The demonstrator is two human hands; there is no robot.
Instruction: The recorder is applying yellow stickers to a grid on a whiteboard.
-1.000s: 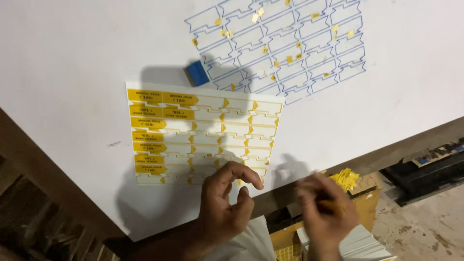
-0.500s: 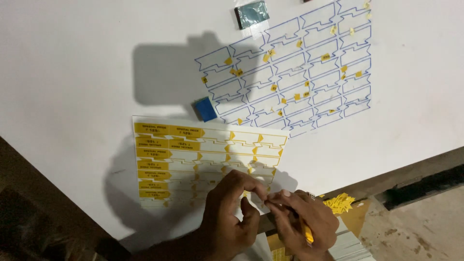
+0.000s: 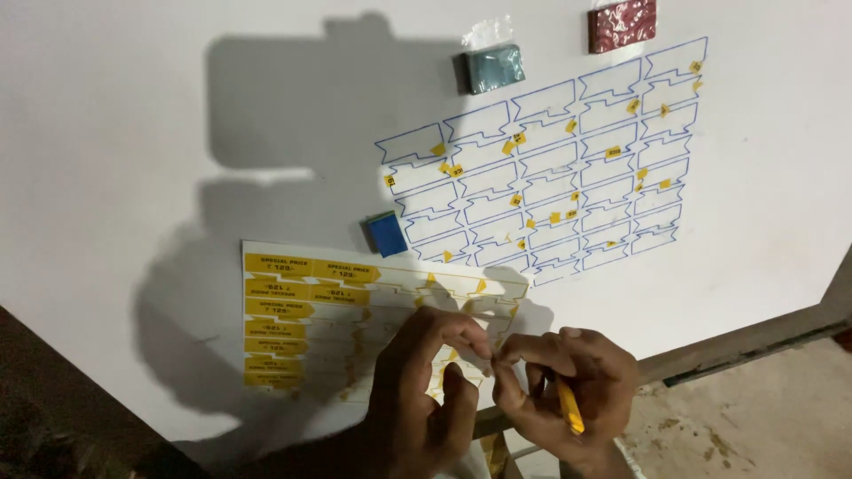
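A sheet of yellow peel-off labels lies near the front edge of a white table; its right half is mostly stripped. My left hand rests on the sheet's right part, thumb and forefinger pinched at a small label piece. My right hand meets it fingertip to fingertip and has a yellow strip tucked in its palm. Beyond lies a second backing sheet with blue outlines and small yellow scraps left on it.
A small blue block sits between the two sheets. A grey-green block and a dark red block lie at the far edge. The table's wooden edge runs at the right, with a dusty floor below.
My head has moved closer and forward, so the far blocks came into view. Both hands moved up from the box below the table edge and met over the label sheet.
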